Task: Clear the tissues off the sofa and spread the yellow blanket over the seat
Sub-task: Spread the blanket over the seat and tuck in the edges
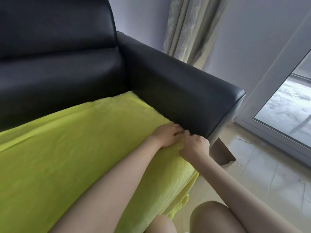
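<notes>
Already one yellow blanket (70, 148) is spread over the seat of the black sofa (67, 64), filling the lower left of the frame. At centre right, beside the armrest (176, 91), its edge is pinched by two hands: left hand (165, 134) and right hand (196, 146), fingers curled.

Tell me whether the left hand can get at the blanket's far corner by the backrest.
Probably yes: the left hand lies on the yellow blanket, and nothing lies between it and that corner beside the armrest.
</notes>
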